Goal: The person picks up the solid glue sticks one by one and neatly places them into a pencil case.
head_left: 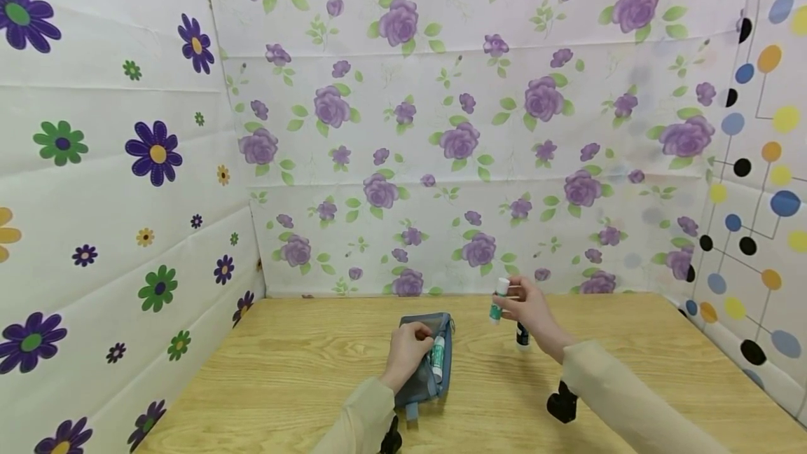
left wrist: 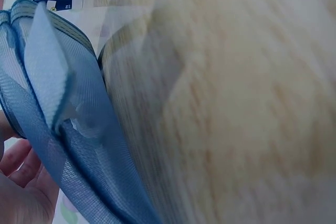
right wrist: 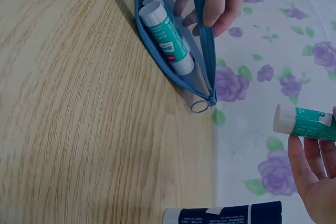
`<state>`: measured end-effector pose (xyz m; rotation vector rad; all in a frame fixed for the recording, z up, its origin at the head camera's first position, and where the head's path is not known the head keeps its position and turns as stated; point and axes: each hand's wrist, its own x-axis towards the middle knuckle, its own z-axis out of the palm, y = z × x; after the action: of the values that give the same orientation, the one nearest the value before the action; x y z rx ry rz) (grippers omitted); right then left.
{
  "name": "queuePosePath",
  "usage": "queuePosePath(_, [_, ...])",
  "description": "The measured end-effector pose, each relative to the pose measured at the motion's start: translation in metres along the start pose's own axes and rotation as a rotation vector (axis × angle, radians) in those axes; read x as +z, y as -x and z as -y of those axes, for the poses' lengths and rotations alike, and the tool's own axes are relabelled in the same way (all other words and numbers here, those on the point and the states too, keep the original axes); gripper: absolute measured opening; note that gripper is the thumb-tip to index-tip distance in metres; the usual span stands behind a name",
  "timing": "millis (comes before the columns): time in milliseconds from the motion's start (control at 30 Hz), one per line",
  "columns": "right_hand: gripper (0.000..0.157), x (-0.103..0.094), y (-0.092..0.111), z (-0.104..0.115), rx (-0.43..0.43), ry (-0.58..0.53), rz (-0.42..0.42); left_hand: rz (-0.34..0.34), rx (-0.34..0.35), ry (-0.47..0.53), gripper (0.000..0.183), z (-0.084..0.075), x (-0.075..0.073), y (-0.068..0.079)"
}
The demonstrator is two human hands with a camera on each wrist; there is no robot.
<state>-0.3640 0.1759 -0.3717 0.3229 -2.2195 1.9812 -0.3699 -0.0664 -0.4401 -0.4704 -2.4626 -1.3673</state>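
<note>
Right hand (head_left: 525, 305) grasps green-and-white glue stick (head_left: 497, 309) between thumb and fingers, nearly upright, above tabletop (head_left: 296, 342), to right of blue mesh pouch (head_left: 415, 392). Left hand (head_left: 408, 350) pinches pouch rim; mouth gapes, 2 other glue sticks (right wrist: 168, 38) inside, side by side. Dark tube (head_left: 522, 337) stands near right hand. Sound handling, as judged: rim steady and mouth wide, held stick's long axis matched to inner pair, fingers clear of mouth, right hand clear of dark tube.

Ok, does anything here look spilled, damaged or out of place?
No, nothing stands out. Glue sticks lie in the open pouch, whose rim the left hand grips; the right hand holds another glue stick. A dark tube is outside the pouch, but isn't clearly odd.
</note>
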Motion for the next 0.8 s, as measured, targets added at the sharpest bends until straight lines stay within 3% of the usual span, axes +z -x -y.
queuePosePath(800, [0.035, 0.018, 0.000, -0.019, 0.044, -0.042, -0.020, -0.005, 0.003, 0.002, 0.010, 0.000, 0.000, 0.001])
